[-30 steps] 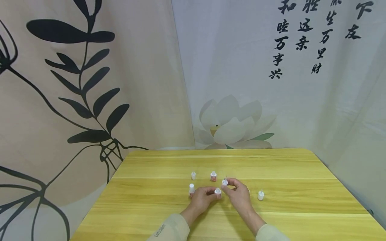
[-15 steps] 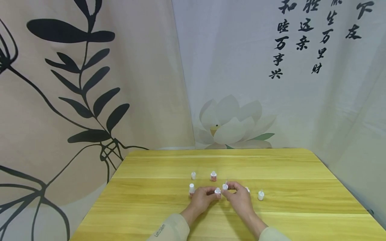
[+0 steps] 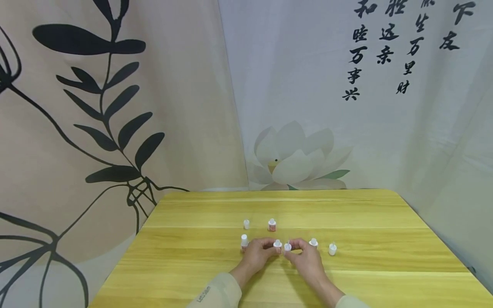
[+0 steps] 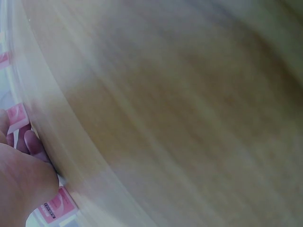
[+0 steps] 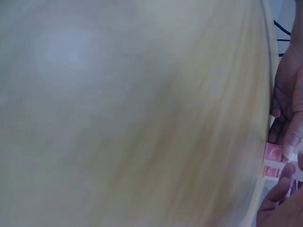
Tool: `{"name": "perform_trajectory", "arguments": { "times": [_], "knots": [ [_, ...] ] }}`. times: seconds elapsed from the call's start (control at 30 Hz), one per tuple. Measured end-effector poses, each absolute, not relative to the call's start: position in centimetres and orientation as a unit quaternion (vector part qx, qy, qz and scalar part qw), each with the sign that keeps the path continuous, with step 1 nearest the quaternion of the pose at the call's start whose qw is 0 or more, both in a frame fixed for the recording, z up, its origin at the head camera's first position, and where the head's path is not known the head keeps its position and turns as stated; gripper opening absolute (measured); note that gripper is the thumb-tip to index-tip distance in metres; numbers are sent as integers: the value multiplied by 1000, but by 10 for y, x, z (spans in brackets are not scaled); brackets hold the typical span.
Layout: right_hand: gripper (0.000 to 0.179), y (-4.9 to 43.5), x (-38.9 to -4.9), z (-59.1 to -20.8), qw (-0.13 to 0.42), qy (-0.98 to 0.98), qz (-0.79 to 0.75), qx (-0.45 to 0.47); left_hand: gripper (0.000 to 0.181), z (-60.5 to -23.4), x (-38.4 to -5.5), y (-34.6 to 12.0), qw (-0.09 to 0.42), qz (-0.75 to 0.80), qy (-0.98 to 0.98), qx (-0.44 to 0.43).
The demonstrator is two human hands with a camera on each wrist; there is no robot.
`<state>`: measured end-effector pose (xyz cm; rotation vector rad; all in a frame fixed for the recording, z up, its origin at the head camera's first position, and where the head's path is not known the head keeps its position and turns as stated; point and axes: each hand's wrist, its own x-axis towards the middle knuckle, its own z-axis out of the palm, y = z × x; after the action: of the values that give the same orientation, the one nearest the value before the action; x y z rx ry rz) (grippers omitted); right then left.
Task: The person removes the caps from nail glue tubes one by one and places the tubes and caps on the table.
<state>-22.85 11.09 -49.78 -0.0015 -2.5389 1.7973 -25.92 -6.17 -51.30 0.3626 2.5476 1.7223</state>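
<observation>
In the head view my left hand (image 3: 257, 253) grips a small white bottle (image 3: 277, 244) with a pinkish-red label, its narrow neck uncapped. My right hand (image 3: 309, 259) pinches a white cap (image 3: 287, 247) between thumb and fingertips, close beside that bottle. A thin stem sticks up from the cap. Just left of my left hand stands another bottle (image 3: 244, 240), with a tall white cap on it. In the right wrist view both hands sit at the right edge, around pink labels (image 5: 274, 152). The left wrist view catches part of my left hand (image 4: 29, 182) near a pink label (image 4: 57, 207).
An uncapped bottle (image 3: 272, 225) stands farther back on the wooden table (image 3: 200, 261), with a loose white cap (image 3: 246, 224) to its left. Behind my right hand shows another bottle's white top (image 3: 313, 242). A stemmed cap (image 3: 333, 249) lies right of it. A printed curtain (image 3: 192, 107) hangs behind.
My right hand has brought the cap down toward me, from above and behind to beside the bottle's neck. The white top behind that hand shows more now. My left hand stays put.
</observation>
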Motion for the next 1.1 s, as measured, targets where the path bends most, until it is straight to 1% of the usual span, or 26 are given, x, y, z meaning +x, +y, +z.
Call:
{"name": "perform_trajectory", "arguments": {
  "times": [0.33, 0.5, 0.63, 0.93, 1.1],
  "knots": [
    [26, 115, -225, -503, 13, -833, 554, 7, 20, -515, -261, -62, 26, 559, 822, 110],
    [24, 116, -224, -505, 12, -841, 540, 9, 20, -516, -261, -62, 18, 551, 827, 110],
    [24, 119, -223, -506, 9, -845, 535, 16, 18, -515, -261, -62, 13, 543, 832, 111],
    [28, 122, -225, -509, 0, -859, 512, 26, 18, -514, -260, -62, 21, 541, 833, 113],
    [26, 122, -224, -509, 2, -867, 497, 34, 18, -514, -261, -62, 22, 542, 832, 113]
  ]
}}
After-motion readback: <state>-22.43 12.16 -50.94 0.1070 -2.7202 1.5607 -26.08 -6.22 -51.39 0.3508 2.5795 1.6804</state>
